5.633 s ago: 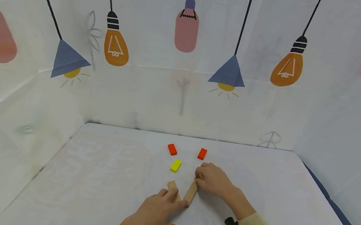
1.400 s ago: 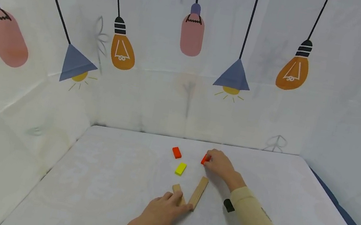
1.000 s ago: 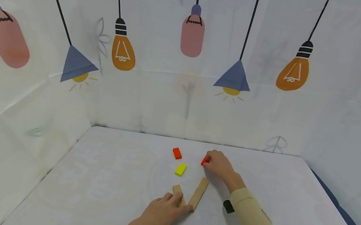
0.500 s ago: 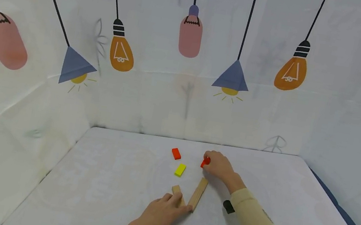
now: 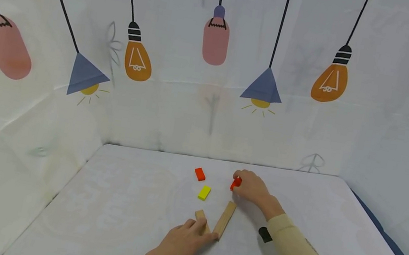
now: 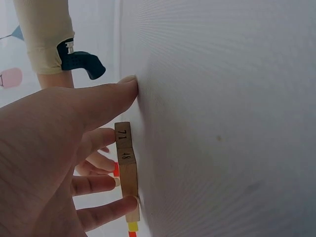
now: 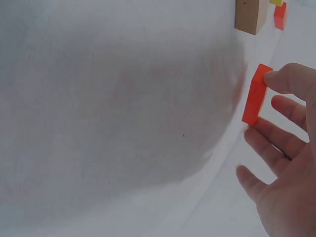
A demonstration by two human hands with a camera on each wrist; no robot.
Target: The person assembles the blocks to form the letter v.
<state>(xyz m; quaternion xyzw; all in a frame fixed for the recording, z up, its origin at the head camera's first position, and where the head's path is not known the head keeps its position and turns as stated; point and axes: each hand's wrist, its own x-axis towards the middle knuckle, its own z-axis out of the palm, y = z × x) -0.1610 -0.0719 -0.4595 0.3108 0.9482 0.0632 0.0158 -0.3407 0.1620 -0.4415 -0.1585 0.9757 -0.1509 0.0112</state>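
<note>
1. So the right hand (image 5: 253, 187) is pinching a red block (image 7: 255, 96) by its ends, thumb on one, fingertips on the other. It's right of centre in the frame, above the wooden pair. Can't tell if it's touching the bench (image 5: 113, 211).
2. The left hand (image 5: 181, 243), lower centre, is spread, straight fingertips resting on the left wooden block (image 5: 199, 215) and at the bottom end of the right wooden block (image 5: 225, 221).
3. My take: a light end pinch is plenty here. Squeeze too hard and a block that small could twist or pop out.
4. I'd go easy with the left fingertips too; a sideways shove would probably wreck that V.
5. Watch the knuckles around the yellow block (image 5: 204, 193) and the other red block (image 5: 200, 174), upper centre, both loose and easily bumped, I reckon.
</note>
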